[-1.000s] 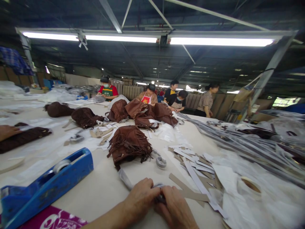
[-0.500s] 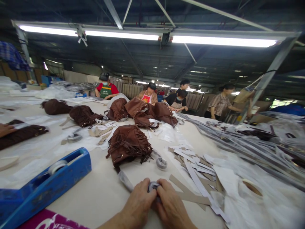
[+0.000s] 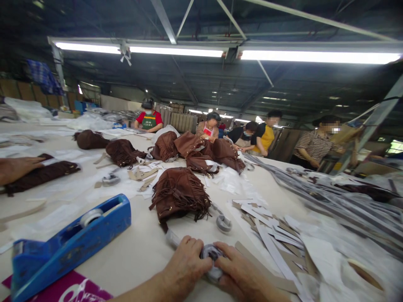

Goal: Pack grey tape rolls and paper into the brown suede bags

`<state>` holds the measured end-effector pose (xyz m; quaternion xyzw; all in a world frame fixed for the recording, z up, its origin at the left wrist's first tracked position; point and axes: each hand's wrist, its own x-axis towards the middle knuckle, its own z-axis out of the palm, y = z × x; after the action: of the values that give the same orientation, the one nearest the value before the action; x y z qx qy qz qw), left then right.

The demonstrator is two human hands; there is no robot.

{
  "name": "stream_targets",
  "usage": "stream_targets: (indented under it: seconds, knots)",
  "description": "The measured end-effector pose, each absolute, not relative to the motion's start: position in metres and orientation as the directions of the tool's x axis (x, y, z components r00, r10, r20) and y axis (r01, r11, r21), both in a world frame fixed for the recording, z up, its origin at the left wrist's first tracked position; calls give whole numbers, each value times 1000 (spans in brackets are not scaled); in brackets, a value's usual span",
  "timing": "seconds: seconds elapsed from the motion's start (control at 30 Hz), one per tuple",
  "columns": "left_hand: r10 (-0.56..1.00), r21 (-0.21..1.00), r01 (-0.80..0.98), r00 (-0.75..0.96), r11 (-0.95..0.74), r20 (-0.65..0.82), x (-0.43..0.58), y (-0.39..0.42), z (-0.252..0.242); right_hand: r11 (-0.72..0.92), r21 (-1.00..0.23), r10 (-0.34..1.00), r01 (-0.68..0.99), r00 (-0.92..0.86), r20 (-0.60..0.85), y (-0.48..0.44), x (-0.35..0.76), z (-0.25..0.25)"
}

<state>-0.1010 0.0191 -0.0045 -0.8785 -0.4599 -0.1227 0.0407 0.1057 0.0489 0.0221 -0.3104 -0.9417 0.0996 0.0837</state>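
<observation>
At the near side of the desk (image 3: 141,251), a plastic-wrapped strap (image 3: 215,274) sat wound in a coil between the left hand (image 3: 185,264) and the right hand (image 3: 241,270).

Step in hand, as judged: winding and snugging the coil. Good technique probably called for even thumb pressure, turns stacked flush, and each loop drawn snug before the next. A similar length ran from the near corner of the brown fringed bag (image 3: 181,191) to the left hand; whether it joined the coil was hidden. If it did, a hard pull could have dragged the bag. The slick wrap would likely have sprung loose if one side let go early.

Pose: both hands clamped on the coil from opposite sides, backs up, fingers bent. Thumbs pointed inward over its middle, near each other. Forearms converged from the lower edge of view. Grip beneath the coil could not be seen.

Nearby: a second coil (image 3: 223,224) beside the bag; a blue tape dispenser (image 3: 75,245) to the left, apart from the hands.
</observation>
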Motion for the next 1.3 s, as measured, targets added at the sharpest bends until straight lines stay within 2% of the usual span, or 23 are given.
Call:
stream_targets:
  seconds: [0.1, 0.2, 0.3, 0.37, 0.53, 0.63, 0.7, 0.8, 0.93, 1.03, 1.07, 1.13, 1.2, 1.23, 1.3]
  knots:
    - [788, 54, 809, 553, -586, 271, -111, 24, -6, 734, -176, 679, 656, -719, 147, 47, 94, 10]
    - [766, 65, 791, 563, -608, 312, -119, 30, -11, 646, -75, 743, 760, -603, 288, 39, 78, -13]
    - [745, 32, 776, 592, -630, 307, -125, 32, -9, 568, 10, 732, 823, -511, 451, 32, 65, -32]
    - [743, 57, 764, 604, -643, 288, -129, 32, -4, 534, 43, 730, 844, -487, 480, 30, 58, -36]
    - [746, 186, 728, 605, -660, 278, -146, 37, -1, 525, 26, 796, 851, -502, 337, 31, 51, -23]
    - [815, 322, 753, 488, -574, 312, -151, 44, 1, 511, 11, 825, 859, -494, 274, 33, 48, -14]
    - [879, 367, 800, 409, -475, 246, -147, 47, 10, 485, 11, 844, 875, -471, 257, 34, 43, -10]
    - [940, 325, 882, 325, -342, 106, -133, 48, 30, 435, 18, 871, 900, -426, 246, 33, 30, -6]
    - [970, 240, 940, 230, -243, 81, -112, 53, 43, 354, -4, 916, 935, -345, 204, 30, 16, 4]
    - [976, 186, 958, 205, -216, 78, -106, 60, 39, 384, -128, 920, 914, -367, 136, 31, 22, 14]
    - [974, 178, 958, 213, -225, 82, -107, 62, 37, 424, -217, 906, 879, -408, 115, 33, 28, 18]
    - [965, 173, 951, 242, -257, 106, -113, 62, 33, 474, -481, 861, 738, -502, 78, 40, 43, 24]
    - [951, 176, 939, 273, -296, 146, -123, 60, 33, 369, -754, 864, 544, -499, 63, 49, 55, 27]
    - [944, 176, 933, 287, -314, 163, -129, 57, 34, 278, -846, 891, 455, -451, 50, 53, 58, 28]
    - [914, 187, 907, 332, -378, 233, -142, 52, 39, 120, -946, 933, 303, -359, 4, 60, 55, 29]
